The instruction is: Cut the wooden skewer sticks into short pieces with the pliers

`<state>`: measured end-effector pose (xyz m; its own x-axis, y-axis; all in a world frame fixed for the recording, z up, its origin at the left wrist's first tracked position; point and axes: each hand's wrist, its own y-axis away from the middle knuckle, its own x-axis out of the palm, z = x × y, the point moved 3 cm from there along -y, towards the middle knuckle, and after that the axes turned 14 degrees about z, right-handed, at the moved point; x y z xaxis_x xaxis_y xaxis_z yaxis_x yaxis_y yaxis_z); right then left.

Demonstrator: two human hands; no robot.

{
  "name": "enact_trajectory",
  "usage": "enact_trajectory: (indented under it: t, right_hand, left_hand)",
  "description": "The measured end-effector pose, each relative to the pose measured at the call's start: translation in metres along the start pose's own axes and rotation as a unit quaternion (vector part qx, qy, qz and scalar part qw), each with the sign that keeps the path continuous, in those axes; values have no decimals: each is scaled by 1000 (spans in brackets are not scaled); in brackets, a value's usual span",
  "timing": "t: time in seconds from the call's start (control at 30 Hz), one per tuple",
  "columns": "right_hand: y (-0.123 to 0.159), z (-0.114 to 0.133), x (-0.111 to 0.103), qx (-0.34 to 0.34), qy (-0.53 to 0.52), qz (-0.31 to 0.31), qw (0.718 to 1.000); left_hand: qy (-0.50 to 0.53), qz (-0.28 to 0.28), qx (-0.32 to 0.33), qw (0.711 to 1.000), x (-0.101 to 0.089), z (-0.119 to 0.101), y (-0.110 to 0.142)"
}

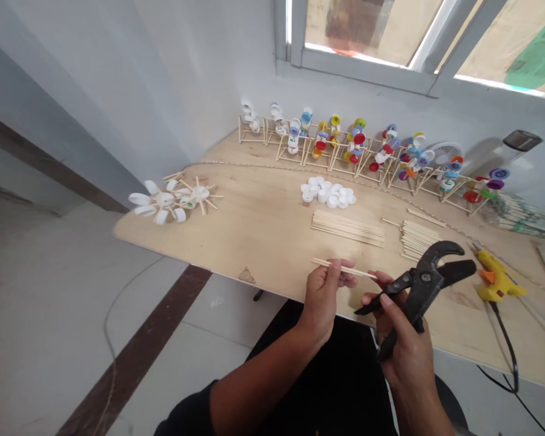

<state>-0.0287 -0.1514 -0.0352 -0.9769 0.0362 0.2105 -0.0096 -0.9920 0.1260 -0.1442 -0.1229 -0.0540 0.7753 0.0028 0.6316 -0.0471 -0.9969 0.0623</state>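
Cutters [420, 290], one pair, right hand [402, 351]

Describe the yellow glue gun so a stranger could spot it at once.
Start at the long pale wooden board under the window and go to its right end, past the black metal cutters in the right hand. There lies a yellow glue gun with an orange nozzle, the only bright yellow tool, trailing a black cord.

A craft workshop, its plywood bench [249, 212] laid with a glue gun [497, 277], sticks [347, 227] and bottle-cap models [356, 139].
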Motion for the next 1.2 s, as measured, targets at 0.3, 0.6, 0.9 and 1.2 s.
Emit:
enact_trajectory:
  t: [0.3, 0.6, 0.9, 1.2]
  right_hand:
    - [0, -1, -3, 3, 22, -16, 1000]
    - [0, -1, -3, -4, 21, -5, 1000]
    - [1, 1, -1, 6, 11, -4, 1000]
    - [9, 5, 2, 2, 105, 17, 994]
  left_hand:
    - [-4, 6, -6, 1000, 0, 0, -1]
    - [-2, 7, -15, 1000, -1, 3, -3]
    - [-11, 12, -10, 1000, -1, 3, -2]
    - [41, -37, 20, 998, -9, -17, -8]
